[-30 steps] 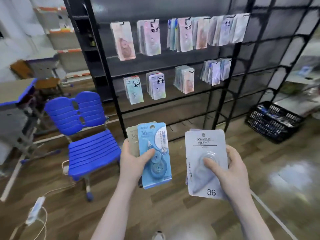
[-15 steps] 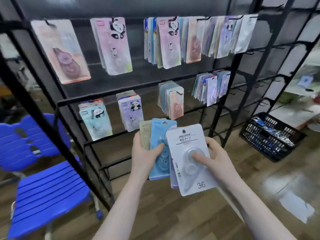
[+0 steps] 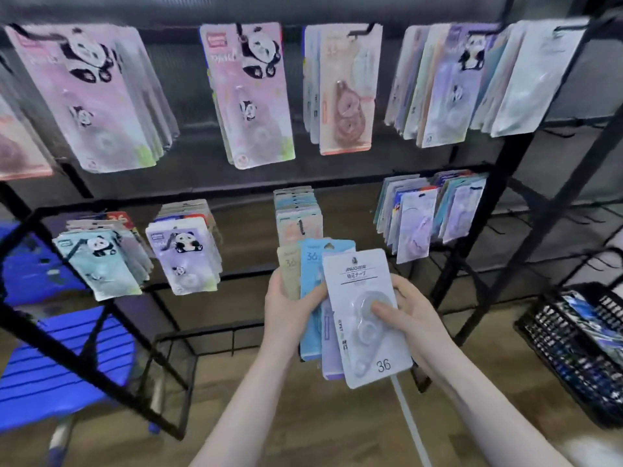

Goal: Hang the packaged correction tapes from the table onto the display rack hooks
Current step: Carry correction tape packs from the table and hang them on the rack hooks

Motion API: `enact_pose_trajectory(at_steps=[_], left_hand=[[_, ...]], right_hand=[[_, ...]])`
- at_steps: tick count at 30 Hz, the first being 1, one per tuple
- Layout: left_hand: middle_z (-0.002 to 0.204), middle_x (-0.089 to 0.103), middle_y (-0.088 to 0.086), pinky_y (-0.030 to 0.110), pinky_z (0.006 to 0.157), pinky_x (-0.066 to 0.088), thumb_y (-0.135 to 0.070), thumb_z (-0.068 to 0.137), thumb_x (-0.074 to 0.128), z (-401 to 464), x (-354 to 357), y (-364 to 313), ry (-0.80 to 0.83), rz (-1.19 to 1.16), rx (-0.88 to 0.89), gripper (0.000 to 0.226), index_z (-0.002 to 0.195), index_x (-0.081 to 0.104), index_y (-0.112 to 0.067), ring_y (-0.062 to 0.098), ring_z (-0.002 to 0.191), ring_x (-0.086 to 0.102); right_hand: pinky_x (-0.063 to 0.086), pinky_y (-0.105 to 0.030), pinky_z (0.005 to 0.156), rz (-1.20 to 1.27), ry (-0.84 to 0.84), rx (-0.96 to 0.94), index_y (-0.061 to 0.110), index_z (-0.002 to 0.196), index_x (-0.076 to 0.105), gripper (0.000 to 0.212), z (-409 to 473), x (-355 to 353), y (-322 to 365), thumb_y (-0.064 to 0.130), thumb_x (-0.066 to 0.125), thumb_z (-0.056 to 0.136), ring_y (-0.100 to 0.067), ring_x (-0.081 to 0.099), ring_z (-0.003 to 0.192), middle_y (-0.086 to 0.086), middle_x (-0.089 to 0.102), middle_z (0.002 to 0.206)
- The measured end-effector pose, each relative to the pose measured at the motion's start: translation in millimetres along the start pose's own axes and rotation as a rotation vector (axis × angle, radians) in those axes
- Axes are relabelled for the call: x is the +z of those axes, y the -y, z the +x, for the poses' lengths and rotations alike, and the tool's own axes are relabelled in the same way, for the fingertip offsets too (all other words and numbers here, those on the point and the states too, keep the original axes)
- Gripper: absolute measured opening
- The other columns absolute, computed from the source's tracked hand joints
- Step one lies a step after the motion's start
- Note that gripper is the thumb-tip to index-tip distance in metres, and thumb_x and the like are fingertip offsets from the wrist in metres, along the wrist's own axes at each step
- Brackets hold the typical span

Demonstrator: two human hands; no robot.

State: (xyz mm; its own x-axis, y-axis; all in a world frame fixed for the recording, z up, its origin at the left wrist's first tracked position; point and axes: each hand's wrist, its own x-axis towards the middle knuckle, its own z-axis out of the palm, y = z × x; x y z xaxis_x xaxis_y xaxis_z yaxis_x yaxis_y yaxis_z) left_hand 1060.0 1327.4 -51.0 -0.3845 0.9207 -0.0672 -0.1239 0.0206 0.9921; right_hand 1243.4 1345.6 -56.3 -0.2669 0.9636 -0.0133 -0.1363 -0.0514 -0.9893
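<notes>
The white pack (image 3: 365,315), marked 36, is in front of the rack (image 3: 472,264), held up at about the height of the lower row of hooks. The right hand (image 3: 409,318) grasps it, thumb pressed on the clear blister and fingers curled behind the card, with a purple pack (image 3: 328,352) tucked just under it. The left hand (image 3: 286,315) clenches a small fan of others, a blue pack (image 3: 312,298) in front and a beige pack (image 3: 289,274) behind, thumb across the blue one. The two bundles overlap at their edges.

The step in hand looks like sorting at the rack: picking which pack goes up first and on which hook. Next the white pack should be freed from the purple one, lifted so its punched hole at the top meets a hook tip, then slid back along the wire. The hooks already carry full stacks (image 3: 298,214), so a matching stack or bare hook has to be found first; the hole itself is too small to make out here
</notes>
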Motion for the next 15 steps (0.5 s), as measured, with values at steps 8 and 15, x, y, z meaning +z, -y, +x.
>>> enact_pose_trajectory(at_steps=[8,15], left_hand=[[0.098,0.071,-0.009,0.018,0.062,0.053,-0.005,0.077,0.078,8.7,72.2,-3.3,-0.164,0.027,0.015,0.037,0.099,0.059,-0.026,0.002,0.081,0.069],[0.103,0.07,-0.005,0.036,0.077,0.056,-0.013,0.073,0.083,20.2,63.7,1.2,-0.313,0.107,0.033,0.04,0.1,0.059,-0.029,0.015,0.094,0.068]], right_hand=[[0.052,-0.04,0.082,0.067,0.048,0.034,0.01,0.108,0.056,0.063,51.0,-76.2,13.7,0.029,0.079,0.052,-0.027,0.067,0.095,-0.008,0.071,0.104],[0.051,-0.037,0.078,0.092,0.01,0.087,0.01,0.102,0.057,0.042,85.9,-86.9,5.3,0.016,0.071,0.063,-0.026,0.067,0.09,-0.008,0.072,0.1]])
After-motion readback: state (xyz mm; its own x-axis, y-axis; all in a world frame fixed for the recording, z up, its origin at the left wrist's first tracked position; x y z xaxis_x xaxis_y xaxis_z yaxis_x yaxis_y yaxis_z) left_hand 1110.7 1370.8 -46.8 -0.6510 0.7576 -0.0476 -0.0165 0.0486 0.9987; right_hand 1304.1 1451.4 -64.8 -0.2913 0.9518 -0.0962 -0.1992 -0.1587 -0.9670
